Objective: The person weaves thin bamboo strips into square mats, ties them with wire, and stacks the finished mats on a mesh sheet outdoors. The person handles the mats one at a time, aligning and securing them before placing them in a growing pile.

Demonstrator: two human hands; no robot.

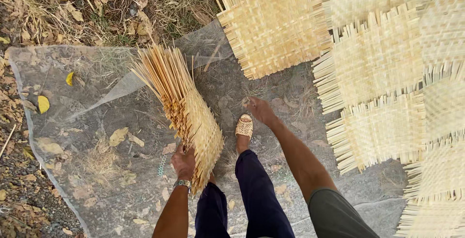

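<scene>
Left hand [184, 163] gripping woven mat stack [193, 117]

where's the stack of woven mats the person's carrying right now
In the head view, the stack of woven mats is left of centre, held on edge by the left hand above the mesh sheet, beside the sandalled foot.

We lose the pale woven mats [387, 63] past the top and right edges of the frame, our left hand's [184, 163] fingers behind the stack of woven pieces [191, 112], our right hand's [259, 109] fingertips too blurred to read, one foot hidden under that stack.
</scene>
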